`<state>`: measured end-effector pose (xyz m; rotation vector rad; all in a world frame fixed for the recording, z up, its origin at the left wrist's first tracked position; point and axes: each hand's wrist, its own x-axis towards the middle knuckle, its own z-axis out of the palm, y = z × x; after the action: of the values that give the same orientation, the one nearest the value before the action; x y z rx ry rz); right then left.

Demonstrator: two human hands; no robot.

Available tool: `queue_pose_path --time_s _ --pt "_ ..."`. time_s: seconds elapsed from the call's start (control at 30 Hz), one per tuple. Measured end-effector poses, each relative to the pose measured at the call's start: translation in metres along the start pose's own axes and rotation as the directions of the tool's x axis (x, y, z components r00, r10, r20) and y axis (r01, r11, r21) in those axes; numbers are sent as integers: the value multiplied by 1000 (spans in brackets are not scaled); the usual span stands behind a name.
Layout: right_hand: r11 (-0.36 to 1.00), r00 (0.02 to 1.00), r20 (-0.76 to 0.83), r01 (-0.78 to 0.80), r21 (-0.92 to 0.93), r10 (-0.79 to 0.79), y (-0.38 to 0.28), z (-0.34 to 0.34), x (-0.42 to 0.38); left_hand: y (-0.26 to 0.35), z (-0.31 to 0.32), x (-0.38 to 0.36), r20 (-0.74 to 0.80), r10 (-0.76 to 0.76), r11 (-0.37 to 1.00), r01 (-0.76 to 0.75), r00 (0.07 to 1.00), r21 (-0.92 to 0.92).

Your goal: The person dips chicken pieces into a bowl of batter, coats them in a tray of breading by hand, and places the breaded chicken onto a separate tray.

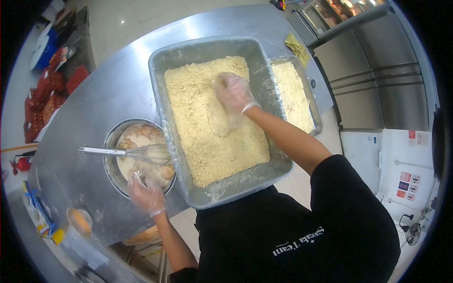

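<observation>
My right hand (233,92), in a clear plastic glove, is over the pale yellow breading crumbs (207,127) in a large grey tub (236,188). Motion smears its fingers. My left hand (145,192), gloved too, is at the near rim of a round metal bowl (109,165), its fingers drawn together; I cannot tell what is in them. Inside the bowl, pieces of raw chicken (141,134) sit in a milky liquid. A wire whisk (127,152) lies across the bowl, with its wires against the tub's side.
The bowl and tub are on a steel table (71,127). To the right of the tub is a metal tray (315,120) of similar crumbs, with a yellow cloth (296,47) beyond. A small bowl (79,222) holds something orange. Red mesh sacks (47,92) lie beyond the left edge.
</observation>
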<state>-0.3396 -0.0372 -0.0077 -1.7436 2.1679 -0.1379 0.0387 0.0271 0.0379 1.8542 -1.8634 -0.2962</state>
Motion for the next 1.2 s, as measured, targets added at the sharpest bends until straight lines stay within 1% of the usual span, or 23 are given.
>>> queue_pose_path --time_s 0.03,0.07,0.1,0.13,0.2,0.27,0.33,0.43,0.47,0.57,0.67,0.77,0.8,0.83,0.9,0.97,1.0,1.03,1.1,1.17,1.2 --pt "988 987 131 -111 104 97 2 -5 -6 0 0 0 -2 0 1000 0 1000 -18" --pt "954 947 259 -241 176 192 1 -12 -13 1 -1 0 0 5 999 -5 1000 -35" --pt "937 881 413 -316 148 231 -12 -32 -18 1 0 1 -6 6 999 -7 1000 -54" --pt "919 788 556 -379 104 263 -19 -43 -23 -2 2 0 -5 3 999 -3 1000 -39" --pt "865 894 361 -387 319 266 -6 -21 -40 -11 6 -3 -4 -9 1000 9 1000 -9" --pt "763 942 230 -333 554 244 5 -17 -52 -12 5 -2 15 -21 1000 21 1000 -10" --pt "571 966 172 -254 781 195 -13 -58 -69 -12 4 -5 34 -36 999 36 999 -11" --pt "624 962 -64 -121 772 266 0 -61 -77 -12 3 -3 50 -56 998 57 997 -1" --pt "619 963 -103 -77 782 249 0 -65 -78 -6 0 -3 60 -71 997 70 996 11" --pt "565 977 -110 -12 825 183 -6 -83 -88 -9 1 -4 80 -101 995 99 992 20" --pt "590 984 -11 -97 802 176 -13 -90 -91 -12 4 -6 71 -97 995 98 993 -12" --pt "433 930 183 -315 845 318 -27 -89 -81 -14 8 -4 78 -116 992 119 990 -43" --pt "667 949 230 -316 675 217 -9 -68 -78 -15 9 -3 82 -125 990 129 989 -52" --pt "850 945 301 -262 457 129 22 -31 -74 -15 9 -3 63 -99 994 102 993 -38" --pt "898 872 455 -333 286 179 21 -16 -85 -12 7 -4 22 -57 998 57 998 -8" --pt "814 731 646 -501 293 217 7 -10 -113 -10 5 -5 6 -47 999 47 999 -5" --pt "834 642 750 -495 244 161 5 -9 -123 -10 5 -6 -2 -41 999 41 999 -3" --pt "732 595 800 -579 360 77 12 10 -133 -11 6 -7 -37 -14 1000 14 999 8" --pt "527 556 831 -709 469 8 4 24 -145 -11 10 -10 -102 35 999 -33 994 28" --pt "357 556 829 -787 504 55 -15 31 -149 -12 11 -7 -52 0 1000 2 999 20" --pt "321 623 778 -723 612 -80 -2 43 -151 -12 10 -6 -28 -18 1000 19 999 18"
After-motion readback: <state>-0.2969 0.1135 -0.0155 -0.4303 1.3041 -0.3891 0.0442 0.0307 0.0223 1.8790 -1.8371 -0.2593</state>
